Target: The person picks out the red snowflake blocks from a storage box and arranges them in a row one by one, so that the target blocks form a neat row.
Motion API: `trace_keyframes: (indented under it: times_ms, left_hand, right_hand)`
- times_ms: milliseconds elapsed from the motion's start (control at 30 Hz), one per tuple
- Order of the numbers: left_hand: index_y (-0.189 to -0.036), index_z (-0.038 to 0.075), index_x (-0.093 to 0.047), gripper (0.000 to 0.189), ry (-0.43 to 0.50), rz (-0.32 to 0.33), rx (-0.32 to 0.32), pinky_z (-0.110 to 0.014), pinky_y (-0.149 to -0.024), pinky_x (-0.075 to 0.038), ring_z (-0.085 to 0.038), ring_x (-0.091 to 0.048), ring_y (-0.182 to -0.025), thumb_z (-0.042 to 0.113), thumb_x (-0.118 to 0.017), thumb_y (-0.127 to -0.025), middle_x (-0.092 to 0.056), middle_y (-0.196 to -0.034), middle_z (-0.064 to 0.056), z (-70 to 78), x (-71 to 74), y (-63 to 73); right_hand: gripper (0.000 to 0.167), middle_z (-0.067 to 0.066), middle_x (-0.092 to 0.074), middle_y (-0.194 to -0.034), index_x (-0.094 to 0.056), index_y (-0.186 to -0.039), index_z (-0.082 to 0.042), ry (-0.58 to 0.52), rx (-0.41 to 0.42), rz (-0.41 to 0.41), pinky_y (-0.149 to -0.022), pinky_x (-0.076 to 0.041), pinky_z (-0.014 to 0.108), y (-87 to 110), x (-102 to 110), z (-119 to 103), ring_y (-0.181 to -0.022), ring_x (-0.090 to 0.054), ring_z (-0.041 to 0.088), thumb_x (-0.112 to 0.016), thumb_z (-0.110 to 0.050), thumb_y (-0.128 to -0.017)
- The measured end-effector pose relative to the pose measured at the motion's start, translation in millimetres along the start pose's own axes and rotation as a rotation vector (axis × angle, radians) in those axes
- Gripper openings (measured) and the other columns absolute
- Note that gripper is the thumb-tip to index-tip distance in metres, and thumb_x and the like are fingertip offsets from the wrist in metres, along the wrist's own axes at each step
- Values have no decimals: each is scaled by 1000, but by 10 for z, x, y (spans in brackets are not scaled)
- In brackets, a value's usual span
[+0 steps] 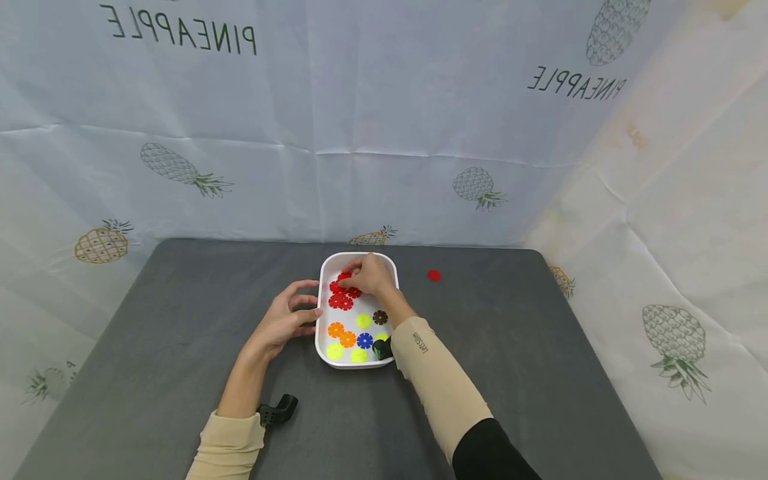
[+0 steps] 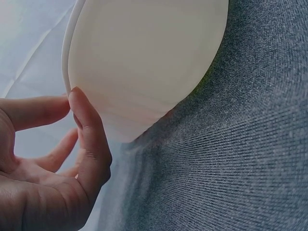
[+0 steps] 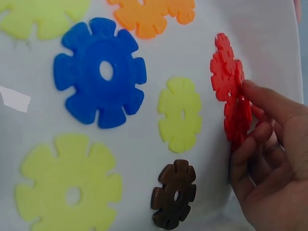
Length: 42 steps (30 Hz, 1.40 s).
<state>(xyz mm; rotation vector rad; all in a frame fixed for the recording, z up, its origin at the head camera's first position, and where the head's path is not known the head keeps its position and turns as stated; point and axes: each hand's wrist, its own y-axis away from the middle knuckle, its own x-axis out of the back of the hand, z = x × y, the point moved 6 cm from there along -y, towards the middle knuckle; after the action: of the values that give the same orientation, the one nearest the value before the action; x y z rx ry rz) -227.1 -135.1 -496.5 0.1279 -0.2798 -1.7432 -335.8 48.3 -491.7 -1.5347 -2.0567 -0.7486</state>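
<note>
A white tray (image 1: 358, 366) holds flat notched plastic discs with centre holes. My right hand (image 1: 371, 275) reaches into its far part and grips at a red disc (image 3: 236, 113) among several overlapping red ones, its fingers partly hiding them. My left hand (image 1: 288, 317) is at the tray's left side with spread, bent fingers; in the left wrist view the fingertips (image 2: 75, 96) touch the rim. Nearer the front lie orange discs (image 1: 335, 330), a blue disc (image 3: 100, 73), yellow-green discs (image 3: 180, 114) and a brown disc (image 3: 174, 194).
One red disc (image 1: 434, 275) lies on the grey table (image 1: 510, 347), right of the tray. A patterned white curtain (image 1: 384, 120) hangs behind the table's far edge. Black wrist devices (image 1: 279, 409) are worn on both arms; the right one overlaps the tray's front right corner.
</note>
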Motion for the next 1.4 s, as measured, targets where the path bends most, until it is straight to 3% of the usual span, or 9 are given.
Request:
trace_keyframes:
  times_ms: [100,300,700,933,1133,1400]
  left_hand:
    - [-162,13,-40,66,0,-4,2,-34,-82,-67,-27,-73,-97,8,-69,-103,-59,-139,-27,-3,-6,0]
    - [-162,12,-39,66,-5,-1,8,-35,-83,-67,-27,-73,-100,8,-69,-103,-59,-140,-27,-5,-9,-4]
    - [-163,13,-39,66,-1,-6,9,-34,-82,-67,-26,-73,-99,8,-69,-103,-59,-140,-27,0,-18,-11]
    - [-162,13,-40,67,-6,4,18,-35,-83,-67,-23,-71,-98,8,-69,-103,-59,-141,-26,0,-13,-12]
    - [-162,14,-40,67,-8,4,19,-35,-84,-67,-24,-72,-97,8,-70,-103,-59,-140,-26,-6,-19,-18]
    - [-162,13,-40,66,-4,3,16,-34,-82,-67,-23,-72,-96,8,-69,-103,-60,-138,-26,7,-18,-16]
  right_hand:
    - [28,7,-75,-84,-83,-116,-9,-9,34,-33,-57,-50,18,6,-12,-27,-65,-64,14,-87,-24,-93]
    - [18,14,-82,-95,-84,-108,-5,-143,117,-39,-60,-50,19,-31,-1,-71,-71,-66,16,-80,-19,-97]
    - [20,8,-78,-85,-84,-107,-5,-175,122,-54,-55,-46,19,-35,7,-71,-65,-60,15,-88,-15,-90]
    - [18,10,-77,-87,-82,-108,-1,-277,90,-58,-61,-51,21,-6,10,-51,-70,-61,17,-85,-8,-92]
    - [20,-2,-68,-78,-80,-110,1,-346,53,-73,-64,-50,22,-14,4,-27,-73,-59,16,-84,-5,-91]
    - [20,-3,-65,-78,-79,-108,1,-319,60,-60,-62,-49,18,-18,34,-27,-71,-57,13,-85,-5,-90]
